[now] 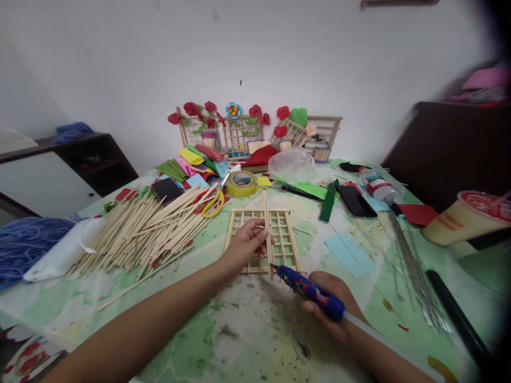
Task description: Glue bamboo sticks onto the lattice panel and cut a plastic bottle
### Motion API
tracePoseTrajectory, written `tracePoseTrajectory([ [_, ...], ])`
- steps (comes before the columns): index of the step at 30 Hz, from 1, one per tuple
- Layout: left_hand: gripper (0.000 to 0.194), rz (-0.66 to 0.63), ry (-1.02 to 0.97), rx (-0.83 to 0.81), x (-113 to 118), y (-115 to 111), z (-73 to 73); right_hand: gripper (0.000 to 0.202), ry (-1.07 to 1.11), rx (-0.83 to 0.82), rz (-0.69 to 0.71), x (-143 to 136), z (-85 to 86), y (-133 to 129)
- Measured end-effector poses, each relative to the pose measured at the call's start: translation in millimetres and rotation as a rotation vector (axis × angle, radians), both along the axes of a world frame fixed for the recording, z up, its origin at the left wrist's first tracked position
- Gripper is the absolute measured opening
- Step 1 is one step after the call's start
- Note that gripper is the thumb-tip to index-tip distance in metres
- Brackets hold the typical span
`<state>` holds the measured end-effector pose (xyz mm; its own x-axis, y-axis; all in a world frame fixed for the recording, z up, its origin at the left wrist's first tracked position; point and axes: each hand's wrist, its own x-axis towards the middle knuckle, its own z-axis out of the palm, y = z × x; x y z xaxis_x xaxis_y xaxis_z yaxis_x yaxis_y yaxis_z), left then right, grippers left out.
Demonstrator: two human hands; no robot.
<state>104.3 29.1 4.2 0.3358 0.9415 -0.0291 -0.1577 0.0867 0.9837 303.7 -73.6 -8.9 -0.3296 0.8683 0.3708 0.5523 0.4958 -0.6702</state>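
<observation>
A lattice of pale wooden sticks (285, 234) lies on the table. My left hand (248, 240) is above its left half, with the fingers pinched round a long pale stick (268, 223) that runs lengthwise over the middle of the lattice. My right hand (333, 303) grips a blue glue gun (311, 291) with a long whitish glue stick coming out of its back. The nozzle is close to the near end of the held stick; whether they touch is unclear.
Loose sticks (136, 229) are piled at the left, with scissors (214, 204) and a tape roll (241, 183) beyond. At the right are a phone (356, 200), light blue paper (349, 255), wires (415, 271), a bottle (379, 185) and a drink cup (465, 219). Flower-decorated lattices (239, 133) stand behind.
</observation>
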Motion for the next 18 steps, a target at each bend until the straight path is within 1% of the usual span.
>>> tracePoseTrajectory([
  [5,0.045,0.005,-0.020,0.012,0.1,0.9,-0.7,0.033,0.003,0.024,-0.001,-0.6,3.0,-0.5],
  [9,0.043,0.011,-0.034,0.026,-0.6,2.7,-1.8,0.032,-0.012,0.003,0.004,0.3,-0.2,-0.8],
  [13,0.045,0.036,-0.045,0.017,-1.3,3.3,0.9,0.034,-0.041,0.005,-0.001,0.3,-4.7,-0.8],
  [18,0.046,0.059,-0.034,0.007,-1.7,3.4,5.2,0.036,-0.040,0.001,-0.013,0.4,-2.8,-0.4],
])
